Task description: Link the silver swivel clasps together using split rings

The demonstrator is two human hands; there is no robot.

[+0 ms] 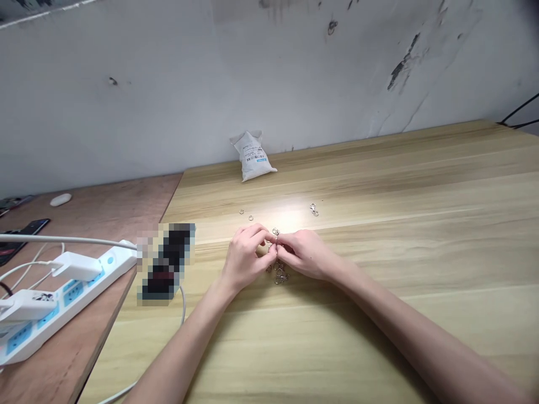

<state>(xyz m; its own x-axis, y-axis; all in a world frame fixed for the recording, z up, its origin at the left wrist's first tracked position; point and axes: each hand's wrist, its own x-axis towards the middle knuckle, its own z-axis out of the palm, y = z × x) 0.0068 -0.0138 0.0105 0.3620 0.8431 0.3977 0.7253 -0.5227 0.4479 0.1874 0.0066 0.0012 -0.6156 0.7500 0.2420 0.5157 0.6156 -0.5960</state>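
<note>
My left hand [248, 255] and my right hand [305, 253] meet fingertip to fingertip just above the wooden table. Both are closed in a pinch on a small metal ring [277, 240], mostly covered by the fingers. Under and in front of the fingertips lies a loose pile of small silvery rings and clasps [279, 276], partly hidden by my hands. A few more metal pieces [275, 230] show just beyond my fingers. Two separate rings [251, 217] lie farther off to the left. A lobster clasp with a ring [314, 209] lies beyond my right hand.
A white labelled plastic packet [255, 157] rests against the wall at the back. To the left are a blurred-out phone-like object [167, 262] with a cable, a white power strip [76, 297] with chargers, a dark phone [25, 238] and a white oval case [61, 200].
</note>
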